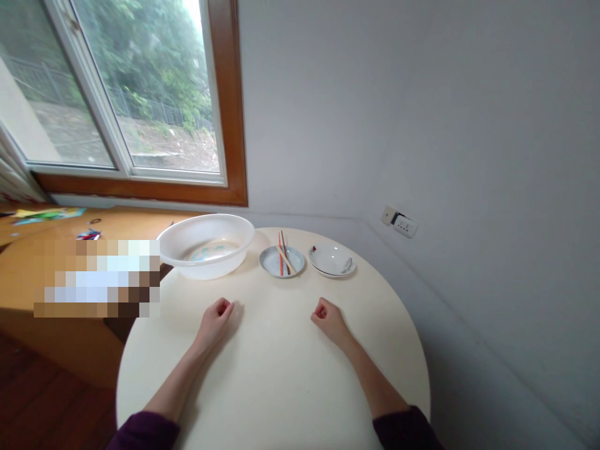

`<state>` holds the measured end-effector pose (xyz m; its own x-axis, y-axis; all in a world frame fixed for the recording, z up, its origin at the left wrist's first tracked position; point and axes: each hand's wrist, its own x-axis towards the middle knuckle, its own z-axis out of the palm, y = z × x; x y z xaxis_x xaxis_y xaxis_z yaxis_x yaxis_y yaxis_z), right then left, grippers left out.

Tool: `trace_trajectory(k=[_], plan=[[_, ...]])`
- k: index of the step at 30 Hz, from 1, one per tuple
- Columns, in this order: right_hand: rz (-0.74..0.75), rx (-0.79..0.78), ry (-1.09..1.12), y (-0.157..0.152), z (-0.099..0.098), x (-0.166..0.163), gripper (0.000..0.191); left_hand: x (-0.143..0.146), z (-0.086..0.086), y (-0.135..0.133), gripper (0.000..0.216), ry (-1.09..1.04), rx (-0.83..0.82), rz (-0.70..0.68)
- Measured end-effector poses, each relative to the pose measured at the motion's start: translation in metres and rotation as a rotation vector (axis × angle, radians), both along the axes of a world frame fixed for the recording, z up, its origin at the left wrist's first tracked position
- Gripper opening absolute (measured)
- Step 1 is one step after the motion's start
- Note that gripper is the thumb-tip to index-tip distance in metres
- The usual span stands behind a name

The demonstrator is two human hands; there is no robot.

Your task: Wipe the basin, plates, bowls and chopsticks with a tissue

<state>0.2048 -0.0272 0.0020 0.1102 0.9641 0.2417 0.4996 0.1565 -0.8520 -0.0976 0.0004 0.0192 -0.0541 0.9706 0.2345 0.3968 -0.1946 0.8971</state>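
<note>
Two bare hands rested on a round cream table (267, 369), well apart. The left hand (217, 314) was curled into a small, loose fist, and so was the right hand (328, 320). Both arms had dark purple sleeves (145, 431).

Far to the left of the left hand was a brown desk (28, 265). Bright papers (51, 215) lay at its back, near a dark ring (95, 220) and a little red and blue thing, too small to make out. Blurry squares hid part of the desk. Far ahead of the left hand was a window (159, 94) with trees outside, and a big tub (210, 270) stood between them. Off to the right of the right hand was a pale wall (497, 187), with a socket (405, 225) on it.

The tub was white and a bit see-through, just ahead of the left hand. Blue patches showed at its bottom, but I could not tell if they were a picture or something inside. Ahead of the gap between the hands sat a gray-blue plate (268, 261). It held thin sticks (281, 255), red, dark brown and pale, some crossing. Just ahead of the right hand sat a white dish (328, 257) with a red mark and a gray one. It looked like two, stacked up.
</note>
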Motion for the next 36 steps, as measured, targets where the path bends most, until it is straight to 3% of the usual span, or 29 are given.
trace_trajectory(k=[15, 21, 27, 31, 36], plan=[[0.016, 0.013, -0.025, 0.001, -0.002, -0.001, 0.009, 0.002, -0.001, -0.001, 0.032, 0.045, -0.017, -0.037], [0.024, 0.043, -0.05, 0.002, -0.008, -0.001, 0.008, 0.004, -0.002, -0.003, 0.027, 0.082, 0.025, 0.042], [-0.026, 0.281, -0.348, -0.008, 0.007, -0.008, 0.005, 0.001, 0.0, -0.004, 0.021, 0.242, 0.226, 0.192], [0.023, 0.331, -0.567, -0.016, 0.017, -0.014, 0.027, 0.0, -0.003, -0.002, 0.037, 0.393, 0.294, 0.127], [0.085, 0.162, -0.8, -0.021, 0.016, -0.022, 0.056, 0.011, -0.008, -0.01, 0.06, 0.692, 0.298, 0.061]])
